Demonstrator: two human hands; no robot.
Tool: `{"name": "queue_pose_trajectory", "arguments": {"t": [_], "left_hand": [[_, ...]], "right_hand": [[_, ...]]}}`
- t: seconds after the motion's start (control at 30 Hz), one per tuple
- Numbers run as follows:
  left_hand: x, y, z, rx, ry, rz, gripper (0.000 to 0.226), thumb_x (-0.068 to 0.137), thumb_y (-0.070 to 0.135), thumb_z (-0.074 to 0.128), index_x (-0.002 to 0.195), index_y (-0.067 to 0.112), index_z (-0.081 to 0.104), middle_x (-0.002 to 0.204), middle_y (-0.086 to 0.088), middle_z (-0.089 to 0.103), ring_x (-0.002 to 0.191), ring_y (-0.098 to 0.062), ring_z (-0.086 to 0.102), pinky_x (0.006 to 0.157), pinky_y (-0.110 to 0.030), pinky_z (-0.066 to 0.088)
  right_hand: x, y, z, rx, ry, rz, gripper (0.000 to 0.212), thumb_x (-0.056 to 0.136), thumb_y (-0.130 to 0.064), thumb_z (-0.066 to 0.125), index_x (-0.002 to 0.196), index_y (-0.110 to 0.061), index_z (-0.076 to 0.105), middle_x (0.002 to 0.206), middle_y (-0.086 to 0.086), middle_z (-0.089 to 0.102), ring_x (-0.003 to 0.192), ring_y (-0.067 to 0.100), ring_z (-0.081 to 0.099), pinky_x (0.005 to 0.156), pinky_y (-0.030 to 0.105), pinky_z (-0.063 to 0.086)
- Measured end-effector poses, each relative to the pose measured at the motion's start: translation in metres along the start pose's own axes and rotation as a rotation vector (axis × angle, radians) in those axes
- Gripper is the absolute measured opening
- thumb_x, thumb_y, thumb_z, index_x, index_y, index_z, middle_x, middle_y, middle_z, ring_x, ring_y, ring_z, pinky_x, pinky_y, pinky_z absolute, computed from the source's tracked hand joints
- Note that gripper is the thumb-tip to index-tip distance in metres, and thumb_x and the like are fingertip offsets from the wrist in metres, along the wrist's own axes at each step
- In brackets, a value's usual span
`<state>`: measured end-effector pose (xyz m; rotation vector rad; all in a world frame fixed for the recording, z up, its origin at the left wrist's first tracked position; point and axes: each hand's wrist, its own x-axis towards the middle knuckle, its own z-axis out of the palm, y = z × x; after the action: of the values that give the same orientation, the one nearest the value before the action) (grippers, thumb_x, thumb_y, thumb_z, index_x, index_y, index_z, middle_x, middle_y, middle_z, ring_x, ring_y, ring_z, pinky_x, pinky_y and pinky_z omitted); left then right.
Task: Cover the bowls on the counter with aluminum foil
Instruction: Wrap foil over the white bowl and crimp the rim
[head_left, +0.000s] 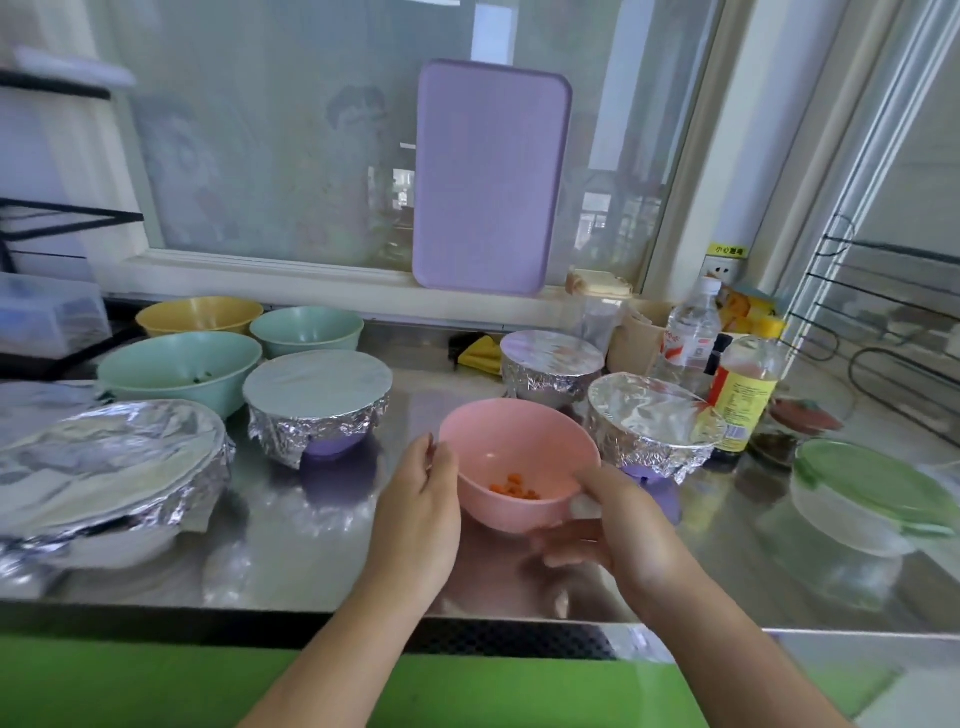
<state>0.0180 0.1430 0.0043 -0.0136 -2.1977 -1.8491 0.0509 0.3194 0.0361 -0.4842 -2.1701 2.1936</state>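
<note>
Pink bowl (519, 457) uncovered, upright on counter (311, 545) (orange bits inside), among foil-covered bowls (318, 402).

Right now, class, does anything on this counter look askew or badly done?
Yes. The foil on the purple bowl left of the pink bowl is uneven: its purple base shows below a ragged edge. The large foil-covered dish at far left sits tilted, its foil crumpled and loose.

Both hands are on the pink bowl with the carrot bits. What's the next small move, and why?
Probably set the pink bowl down on the counter and free a hand for foil. Left hand and right hand both hold it, it is uncovered, and neither hand holds any foil.
</note>
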Motion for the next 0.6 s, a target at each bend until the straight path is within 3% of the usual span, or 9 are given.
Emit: {"name": "queue_pose_trajectory", "arguments": {"t": [0.1,0.2,0.23,0.3,0.37,0.5,0.6], "left_hand": [[-0.012,0.010,-0.018,0.030,-0.003,0.030,0.011,0.108,0.034,0.050,0.113,0.036,0.060,0.105,0.026,0.060,0.097,0.011,0.056,0.084,-0.006,0.038],[-0.020,0.021,-0.048,0.024,0.039,0.055,0.014,0.104,0.029,0.057,0.116,0.030,0.064,0.113,0.021,0.067,0.100,0.015,0.060,0.085,-0.005,0.042],[-0.022,0.026,-0.060,0.020,0.051,0.067,0.013,0.103,0.028,0.058,0.112,0.032,0.066,0.110,0.018,0.070,0.099,0.011,0.063,0.090,-0.012,0.048],[-0.026,0.039,-0.088,0.024,0.079,0.090,0.012,0.098,0.028,0.058,0.100,0.033,0.069,0.098,0.016,0.074,0.097,-0.001,0.069,0.094,-0.037,0.057],[-0.032,0.052,-0.121,0.070,0.111,0.100,0.014,0.097,0.023,0.061,0.092,0.031,0.071,0.087,0.015,0.074,0.089,-0.006,0.071,0.088,-0.044,0.059],[-0.041,0.064,-0.203,0.224,0.249,0.146,0.018,0.094,0.012,0.066,0.090,0.030,0.070,0.084,0.018,0.070,0.081,0.004,0.064,0.072,-0.013,0.049],[-0.049,0.056,-0.275,0.374,0.336,0.091,0.020,0.093,0.012,0.063,0.093,0.032,0.066,0.085,0.014,0.069,0.078,0.000,0.064,0.066,-0.013,0.048]], "right_hand": [[-0.013,-0.001,-0.008,-0.242,0.227,-0.197,0.024,0.096,-0.041,0.061,0.117,-0.030,0.059,0.110,0.002,0.069,0.072,0.031,0.071,0.061,0.039,0.054],[-0.033,-0.015,0.000,-0.374,0.340,-0.456,0.025,0.087,-0.048,0.062,0.108,-0.035,0.058,0.112,-0.009,0.064,0.098,0.022,0.066,0.081,0.044,0.053],[-0.040,-0.022,0.010,-0.363,0.326,-0.527,0.022,0.088,-0.044,0.061,0.106,-0.033,0.060,0.111,-0.011,0.064,0.101,0.015,0.063,0.082,0.039,0.050],[-0.055,-0.034,0.038,-0.332,0.245,-0.624,0.021,0.084,-0.039,0.058,0.103,-0.031,0.064,0.105,-0.013,0.066,0.096,0.004,0.061,0.079,0.032,0.047],[-0.069,-0.044,0.076,-0.310,0.120,-0.660,0.011,0.088,-0.032,0.063,0.098,-0.031,0.067,0.095,-0.015,0.068,0.083,0.008,0.062,0.074,0.035,0.048],[-0.097,-0.054,0.170,-0.384,-0.215,-0.695,0.016,0.093,-0.010,0.065,0.089,-0.025,0.069,0.084,-0.011,0.071,0.071,0.016,0.063,0.069,0.033,0.045],[-0.122,-0.059,0.252,-0.505,-0.422,-0.770,0.016,0.090,-0.012,0.066,0.084,-0.027,0.068,0.080,-0.010,0.071,0.074,0.011,0.067,0.070,0.030,0.049]]}}
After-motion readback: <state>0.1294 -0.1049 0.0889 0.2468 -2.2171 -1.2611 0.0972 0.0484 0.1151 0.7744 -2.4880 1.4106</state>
